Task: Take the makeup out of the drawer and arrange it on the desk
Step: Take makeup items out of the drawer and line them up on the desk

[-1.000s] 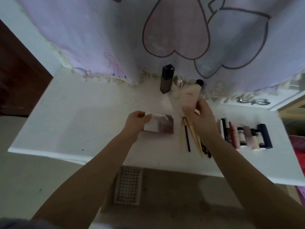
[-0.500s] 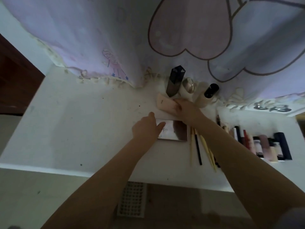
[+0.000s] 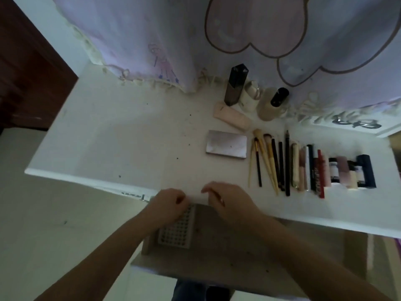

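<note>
Open wooden drawer (image 3: 217,257) holds a white perforated tray (image 3: 176,230); left hand (image 3: 167,206) and right hand (image 3: 227,200) hover above it, fingers loosely curled, holding nothing I can see.

Pretty dim in here, soft flat light, barely any shadows; wide-angle lens bends the edges, everything's kinda soft and grainy.

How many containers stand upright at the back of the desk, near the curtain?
3, in a row along the curtain: a tall dark bottle on the left, a clear-capped white bottle in the middle, a black-capped beige bottle on the right. The curtain might hide others.
</note>
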A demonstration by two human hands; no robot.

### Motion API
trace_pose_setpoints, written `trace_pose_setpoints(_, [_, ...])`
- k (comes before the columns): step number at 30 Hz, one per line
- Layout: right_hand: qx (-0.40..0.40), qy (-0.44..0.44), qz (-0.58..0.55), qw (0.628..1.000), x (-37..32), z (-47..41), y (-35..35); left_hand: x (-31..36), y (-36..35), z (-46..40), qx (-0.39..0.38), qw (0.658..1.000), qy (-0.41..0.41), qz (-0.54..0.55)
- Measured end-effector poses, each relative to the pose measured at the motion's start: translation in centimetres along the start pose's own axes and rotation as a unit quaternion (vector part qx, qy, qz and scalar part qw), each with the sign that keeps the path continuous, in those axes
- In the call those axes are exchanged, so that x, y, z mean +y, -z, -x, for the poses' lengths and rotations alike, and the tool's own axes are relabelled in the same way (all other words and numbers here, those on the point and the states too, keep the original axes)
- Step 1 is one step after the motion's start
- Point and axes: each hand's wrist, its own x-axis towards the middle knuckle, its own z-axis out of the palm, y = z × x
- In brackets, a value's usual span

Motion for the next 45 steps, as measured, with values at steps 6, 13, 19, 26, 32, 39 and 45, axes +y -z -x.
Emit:
trace_pose_setpoints(6, [-0.149, -0.265, -0.162, 0.939, 2.4, 2.7, -11.8, -4.9, -9.1, 0.8, -0.030, 0.989, 0.098, -0.110])
trace_pose_setpoints(13, [-0.012, -0.409, -0.306, 0.860, 1.0, 0.1, -16.3, -6.0, -12.1, 0.9, -0.003, 0.988, 0.106, -0.112])
trace_pose_setpoints(19, [-0.002, -0.439, -0.436, 0.785, -0.3, 1.0, -13.6, -5.4, -10.3, 2.4, 0.047, 0.995, 0.090, -0.009])
trace_pose_setpoints(26, [-0.112, -0.391, -0.566, 0.717, -5.1, 6.2, -5.1, -2.8, -2.2, 7.9, -0.081, 0.989, 0.091, 0.088])
trace_pose_setpoints(32, [-0.085, -0.244, -0.345, 0.902, -7.3, 2.4, 1.9, -1.2, 6.4, 8.4, 0.022, 0.973, 0.016, 0.229])
trace_pose_setpoints(39, [0.126, -0.241, -0.278, 0.921, -4.3, -12.2, 6.2, 1.9, 14.1, -6.5, 0.134, 0.959, -0.034, 0.246])
trace_pose_setpoints(45, [0.160, -0.246, -0.099, 0.951, -2.4, -19.1, 5.5, 0.9, 14.7, -14.5, 0.129, 0.981, 0.002, 0.145])
